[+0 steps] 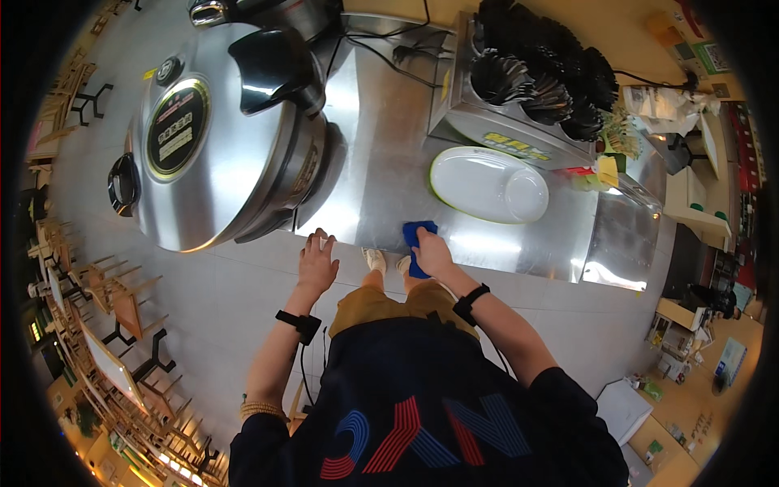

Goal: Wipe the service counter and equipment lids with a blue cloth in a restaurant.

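A blue cloth (419, 268) is gripped in my right hand (433, 251) at the front edge of a stainless steel counter (389, 182). Part of the cloth lies on the metal and part hangs over the edge. My left hand (317, 262) holds nothing, its fingers apart and their tips at the counter's front edge. To its left stands a large steel cooker (243, 146) with a domed lid and black handles. Beyond my right hand lies a white oval plate (471, 182) with a green rim and a round recess at one end.
A steel utensil box (505, 131) filled with black utensils (548, 79) stands at the back right. Black power cables (389, 42) run along the back of the counter. Wooden chairs (128, 310) and tables are off to the left. A person (718, 301) is far right.
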A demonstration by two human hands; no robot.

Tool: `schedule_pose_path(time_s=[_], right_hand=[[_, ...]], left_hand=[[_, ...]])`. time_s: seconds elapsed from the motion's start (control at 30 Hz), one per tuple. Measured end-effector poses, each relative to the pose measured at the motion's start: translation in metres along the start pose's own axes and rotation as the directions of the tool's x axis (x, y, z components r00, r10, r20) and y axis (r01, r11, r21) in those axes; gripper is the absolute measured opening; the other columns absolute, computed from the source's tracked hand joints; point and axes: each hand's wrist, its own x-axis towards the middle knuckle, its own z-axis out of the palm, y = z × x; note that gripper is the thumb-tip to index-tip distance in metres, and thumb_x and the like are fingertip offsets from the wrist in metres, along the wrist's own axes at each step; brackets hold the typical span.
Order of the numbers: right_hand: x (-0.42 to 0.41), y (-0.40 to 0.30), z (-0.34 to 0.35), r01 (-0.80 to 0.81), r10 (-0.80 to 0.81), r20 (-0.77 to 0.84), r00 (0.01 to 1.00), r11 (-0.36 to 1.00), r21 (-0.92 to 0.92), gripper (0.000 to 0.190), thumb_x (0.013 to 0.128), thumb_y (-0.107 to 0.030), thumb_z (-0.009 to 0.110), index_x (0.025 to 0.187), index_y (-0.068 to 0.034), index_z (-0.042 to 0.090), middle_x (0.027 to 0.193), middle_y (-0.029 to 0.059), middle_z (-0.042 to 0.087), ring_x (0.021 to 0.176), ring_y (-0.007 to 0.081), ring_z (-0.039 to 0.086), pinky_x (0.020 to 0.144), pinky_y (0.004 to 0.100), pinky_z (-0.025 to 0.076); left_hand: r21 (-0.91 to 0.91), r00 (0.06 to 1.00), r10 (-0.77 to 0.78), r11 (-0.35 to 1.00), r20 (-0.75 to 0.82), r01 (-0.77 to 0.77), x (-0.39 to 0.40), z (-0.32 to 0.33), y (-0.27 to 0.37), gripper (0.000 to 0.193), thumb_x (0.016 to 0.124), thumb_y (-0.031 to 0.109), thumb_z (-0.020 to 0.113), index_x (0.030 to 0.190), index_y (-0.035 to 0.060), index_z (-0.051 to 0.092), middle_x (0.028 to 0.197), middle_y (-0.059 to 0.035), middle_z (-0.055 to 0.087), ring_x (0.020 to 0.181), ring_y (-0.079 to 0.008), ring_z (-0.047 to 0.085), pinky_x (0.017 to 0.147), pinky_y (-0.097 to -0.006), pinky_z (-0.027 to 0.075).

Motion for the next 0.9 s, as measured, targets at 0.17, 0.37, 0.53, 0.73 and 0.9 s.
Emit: schedule_pose_path(time_s=[0.17, 0.37, 0.53, 0.73, 0.9], right_hand=[[0.059, -0.037, -0.006, 0.177, -0.166, 0.078, 0.983, 0.969, -0.171, 0.025, 0.087, -0.010, 0.071, 0.106, -0.001, 0.058, 0.099, 0.0250, 0.070, 0.093, 0.0455, 0.069, 0.081, 0.0546, 0.056], [0.162, -0.051, -0.040, 0.066, -0.100, -0.091, 0.991, 0.944, -0.322, 0.026, 0.085, -0.002, 0.064, 0.111, -0.001, 0.061, 0.104, 0.0246, 0.071, 0.098, 0.0418, 0.072, 0.085, 0.0494, 0.059], [0.170, -0.072, -0.028, 0.196, -0.227, -0.084, 0.970, 0.940, -0.279, 0.024, 0.090, -0.010, 0.069, 0.111, -0.001, 0.061, 0.103, 0.0239, 0.071, 0.097, 0.0428, 0.071, 0.084, 0.0527, 0.057], [0.065, -0.074, 0.022, 0.534, -0.490, 0.246, 0.836, 0.828, -0.168, 0.020, 0.089, -0.009, 0.066, 0.108, -0.003, 0.061, 0.103, 0.0211, 0.068, 0.092, 0.0431, 0.070, 0.080, 0.0528, 0.056], [0.077, -0.070, 0.002, 0.531, -0.456, 0.303, 0.837, 0.811, -0.246, 0.019, 0.087, -0.004, 0.058, 0.106, -0.004, 0.061, 0.101, 0.0221, 0.068, 0.091, 0.0451, 0.068, 0.079, 0.0561, 0.055]], left_hand=[[0.113, 0.999, 0.016, 0.993, 0.043, -0.021, -0.006, 0.012, -0.019, 0.073, 0.086, 0.021, 0.077, 0.152, 0.0122, 0.047, 0.160, -0.0181, 0.035, 0.149, -0.0407, 0.034, 0.113, -0.0532, 0.041], [0.417, 0.974, -0.114, 0.909, 0.197, 0.022, 0.010, 0.010, -0.003, 0.068, 0.091, 0.024, 0.070, 0.155, 0.0168, 0.047, 0.166, -0.0171, 0.032, 0.154, -0.0372, 0.028, 0.116, -0.0509, 0.039], [0.609, 0.904, -0.274, 0.793, 0.329, 0.019, 0.025, 0.016, 0.008, 0.071, 0.099, 0.029, 0.058, 0.164, 0.0240, 0.031, 0.173, -0.0104, 0.020, 0.160, -0.0311, 0.016, 0.120, -0.0516, 0.029], [0.785, 0.828, -0.380, 0.610, 0.413, -0.111, 0.031, 0.001, 0.022, 0.100, 0.090, 0.039, 0.072, 0.169, 0.0310, 0.010, 0.176, -0.0053, 0.008, 0.162, -0.0290, 0.006, 0.124, -0.0516, 0.022], [0.854, 0.796, -0.423, 0.473, 0.434, -0.215, 0.031, -0.010, 0.034, 0.121, 0.080, 0.029, 0.084, 0.168, 0.0317, 0.001, 0.176, -0.0035, 0.003, 0.162, -0.0287, 0.004, 0.125, -0.0482, 0.024]])
